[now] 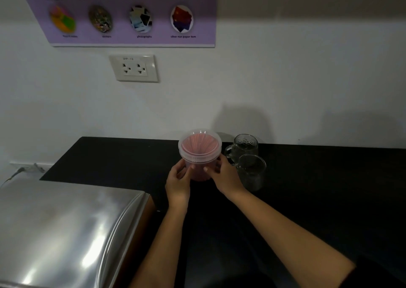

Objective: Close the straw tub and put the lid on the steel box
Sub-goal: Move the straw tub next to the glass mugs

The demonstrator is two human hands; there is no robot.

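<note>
While standing mid-frame on the black counter [109, 155], straw tub [199, 155] with clear lid [200, 137] on top, left hand [178, 183] and right hand [226, 177] both cupped around its sides, two glass mugs [246, 155] just right, steel box lid [66, 228] lower left.

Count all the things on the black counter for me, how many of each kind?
Plastic tubs with pink straws: 1
Glass mugs: 2
Steel lids: 1
Total: 4
</note>
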